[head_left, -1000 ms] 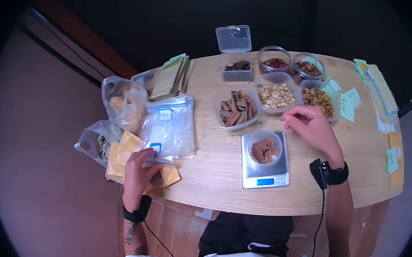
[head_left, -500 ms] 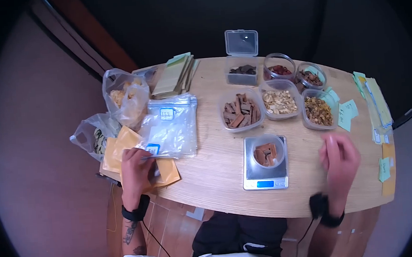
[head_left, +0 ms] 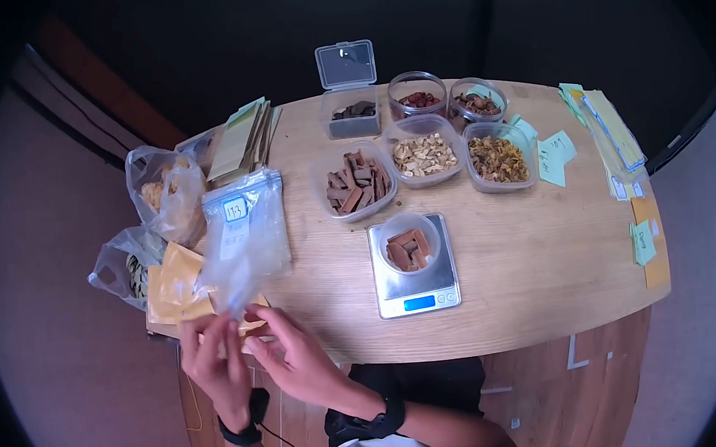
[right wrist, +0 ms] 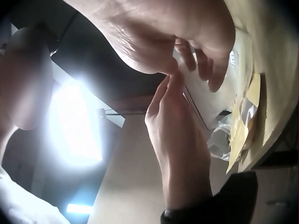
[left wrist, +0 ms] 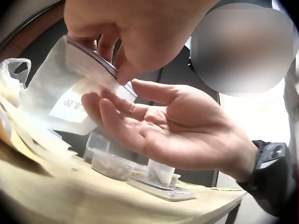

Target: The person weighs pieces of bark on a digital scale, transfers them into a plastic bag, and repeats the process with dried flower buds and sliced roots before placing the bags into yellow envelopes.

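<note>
My left hand (head_left: 215,355) pinches the zip edge of a clear zip-lock bag (left wrist: 46,88), which is raised above the table and carries a white printed label. Close beside it, my right hand (head_left: 301,364) is turned palm up in the left wrist view. Its loosely bent fingers (left wrist: 112,116) overlap the face of the bag, and its thumb is right at the bag's corner. Under the hands lie yellow-brown envelopes (head_left: 172,290). Another zip-lock bag (head_left: 272,238) lies flat behind them. A digital scale (head_left: 417,290) bears a round tub (head_left: 433,255) of brown bark pieces.
Behind the scale stand several clear containers, among them a tub of bark strips (head_left: 353,182), one of pale slices (head_left: 424,154) and one of yellowish dried flowers (head_left: 497,162). Plastic carrier bags (head_left: 179,211) crowd the left edge. Paper packets (head_left: 240,144) lie behind them, with more (head_left: 613,135) at right.
My right hand has crossed from the right of the scale to the left, meeting the left hand. The left hand has lifted a zip-lock bag toward me.
</note>
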Tool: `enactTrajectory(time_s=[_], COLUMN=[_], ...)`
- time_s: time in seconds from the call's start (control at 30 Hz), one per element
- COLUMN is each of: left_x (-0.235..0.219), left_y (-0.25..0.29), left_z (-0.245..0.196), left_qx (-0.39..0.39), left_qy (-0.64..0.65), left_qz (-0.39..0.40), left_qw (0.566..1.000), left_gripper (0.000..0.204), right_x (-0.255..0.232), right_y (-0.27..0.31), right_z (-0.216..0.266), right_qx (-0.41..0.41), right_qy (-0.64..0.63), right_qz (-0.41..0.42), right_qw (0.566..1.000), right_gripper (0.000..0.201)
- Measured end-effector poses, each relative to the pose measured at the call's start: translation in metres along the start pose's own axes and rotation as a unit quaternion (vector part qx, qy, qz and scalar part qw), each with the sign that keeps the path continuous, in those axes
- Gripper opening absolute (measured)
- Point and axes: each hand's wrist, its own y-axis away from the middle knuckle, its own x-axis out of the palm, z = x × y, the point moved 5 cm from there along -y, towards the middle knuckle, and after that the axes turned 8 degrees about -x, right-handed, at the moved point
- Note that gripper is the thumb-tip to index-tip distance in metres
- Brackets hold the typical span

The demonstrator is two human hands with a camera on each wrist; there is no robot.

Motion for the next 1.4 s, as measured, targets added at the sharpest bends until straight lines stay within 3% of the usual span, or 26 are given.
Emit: enactTrajectory(time_s=[0.13,0.23,0.37,0.4,0.5,0.77,0.97,1.07,1.17,1.27,1.37,1.4], left_x=[0.002,0.012,0.026,0.026,0.023,0.031,0.031,0.035,0.036,0.034,0.027,0.025], left_y=[0.026,0.039,0.045,0.047,0.043,0.042,0.039,0.042,0.044,0.047,0.045,0.049], left_z=[-0.009,0.001,0.000,-0.002,-0.022,-0.026,-0.031,-0.029,-0.021,-0.012,-0.007,0.000], left_qx=[-0.044,-0.076,-0.080,-0.067,-0.005,-0.001,0.005,-0.026,-0.121,-0.124,-0.167,-0.180], left_qy=[0.078,0.147,0.202,0.189,0.142,0.169,0.175,0.185,0.245,0.228,0.183,0.171], left_qz=[0.058,0.096,0.062,0.063,0.074,0.099,0.121,0.152,0.211,0.215,0.194,0.136], left_qw=[0.994,0.982,0.974,0.978,0.987,0.981,0.977,0.970,0.939,0.941,0.949,0.959], left_gripper=[0.015,0.016,0.028,0.035,0.032,0.032,0.030,0.027,0.020,0.014,0.010,0.008], right_x=[-0.016,-0.029,-0.048,-0.050,-0.060,-0.074,-0.077,-0.078,-0.080,-0.078,-0.071,-0.072], right_y=[0.013,0.018,0.027,0.026,0.027,0.027,0.025,0.025,0.024,0.020,0.018,0.021], right_z=[-0.020,-0.014,-0.032,-0.024,-0.016,-0.008,-0.002,-0.002,-0.001,0.009,0.019,0.018], right_qx=[0.109,0.065,0.130,0.142,0.145,0.171,0.165,0.148,0.103,0.061,0.038,0.024], right_qy=[-0.042,-0.030,-0.048,-0.061,-0.063,-0.031,-0.039,0.007,0.078,0.208,0.249,0.276], right_qz=[0.087,0.119,0.055,0.036,-0.001,0.033,0.032,0.040,0.067,0.102,0.088,0.079], right_qw=[0.989,0.990,0.989,0.987,0.987,0.984,0.985,0.988,0.989,0.971,0.964,0.958], right_gripper=[0.017,0.015,0.013,0.009,0.011,0.014,0.012,0.013,0.017,0.017,0.015,0.015])
